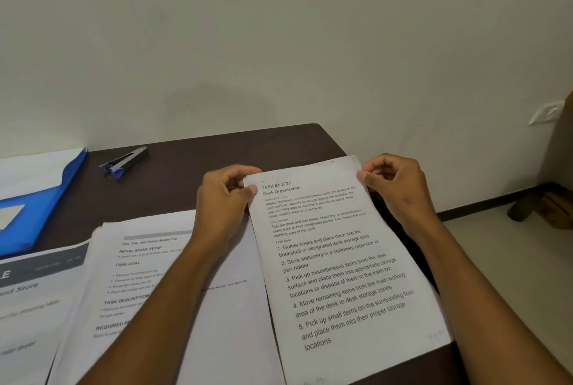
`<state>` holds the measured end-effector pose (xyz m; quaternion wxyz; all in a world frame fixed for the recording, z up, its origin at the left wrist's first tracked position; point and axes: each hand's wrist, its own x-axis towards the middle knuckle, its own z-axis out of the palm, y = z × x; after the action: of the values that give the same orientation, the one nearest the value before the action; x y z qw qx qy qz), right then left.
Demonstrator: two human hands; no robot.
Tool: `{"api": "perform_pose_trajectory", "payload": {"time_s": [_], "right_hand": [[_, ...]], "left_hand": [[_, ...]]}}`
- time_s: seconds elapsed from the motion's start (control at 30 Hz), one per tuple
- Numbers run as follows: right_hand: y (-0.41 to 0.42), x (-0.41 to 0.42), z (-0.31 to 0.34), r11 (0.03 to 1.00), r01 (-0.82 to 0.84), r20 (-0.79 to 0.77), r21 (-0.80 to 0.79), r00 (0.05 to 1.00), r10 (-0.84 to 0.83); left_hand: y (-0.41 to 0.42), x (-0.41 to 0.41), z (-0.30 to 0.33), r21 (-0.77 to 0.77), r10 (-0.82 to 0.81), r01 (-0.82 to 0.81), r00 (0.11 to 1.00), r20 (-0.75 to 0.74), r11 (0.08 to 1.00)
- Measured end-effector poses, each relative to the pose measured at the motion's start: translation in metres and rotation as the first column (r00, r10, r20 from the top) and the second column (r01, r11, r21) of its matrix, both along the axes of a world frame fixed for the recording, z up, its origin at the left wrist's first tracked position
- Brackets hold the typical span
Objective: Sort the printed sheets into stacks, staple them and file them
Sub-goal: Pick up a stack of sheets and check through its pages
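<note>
Still sorting: my left hand [226, 195] and right hand [392, 181] pinch the Desk Organization sheet's [341, 263] top corners, centre-right. Two stacks [148, 263] lie lower left; stapler [125, 159] and blue folder [40, 195] untouched on the bench [217, 149].

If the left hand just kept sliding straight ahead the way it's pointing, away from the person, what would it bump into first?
Probably nothing on the desk. The left hand, pinching the Desk Organization sheet, points toward the far desk edge; only bare dark desk lies ahead, then the wall. The stapler sits off to its left, though depth is uncertain.
</note>
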<state>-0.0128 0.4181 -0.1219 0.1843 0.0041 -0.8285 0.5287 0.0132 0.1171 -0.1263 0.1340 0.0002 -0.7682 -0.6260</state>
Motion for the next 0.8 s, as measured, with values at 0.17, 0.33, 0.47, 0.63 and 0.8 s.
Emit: {"api": "perform_pose_trajectory", "payload": {"time_s": [0.17,0.33,0.47,0.63,0.8], "right_hand": [[0.0,0.003,0.007,0.999,-0.048,-0.054,-0.006,0.997,0.047],[0.004,0.018,0.025,0.836,-0.452,0.043,-0.31,0.872,0.487],[0.002,0.028,0.034,0.703,-0.624,0.11,-0.341,0.716,0.689],[-0.001,0.029,0.031,0.609,-0.731,0.158,-0.308,0.592,0.79],[-0.011,0.026,0.024,0.627,-0.684,0.135,-0.373,0.628,0.766]], "left_hand": [[0.001,0.002,0.002,0.008,0.02,-0.02,1.0,-0.003,1.0],[0.001,0.001,0.001,0.002,0.025,-0.025,1.0,0.003,1.0],[0.001,-0.001,0.0,-0.02,0.039,-0.039,0.999,-0.006,0.999],[0.001,-0.004,-0.001,-0.046,0.038,-0.039,0.999,-0.017,0.998],[-0.002,-0.005,-0.004,-0.116,-0.006,-0.001,0.998,-0.056,0.993]]}}
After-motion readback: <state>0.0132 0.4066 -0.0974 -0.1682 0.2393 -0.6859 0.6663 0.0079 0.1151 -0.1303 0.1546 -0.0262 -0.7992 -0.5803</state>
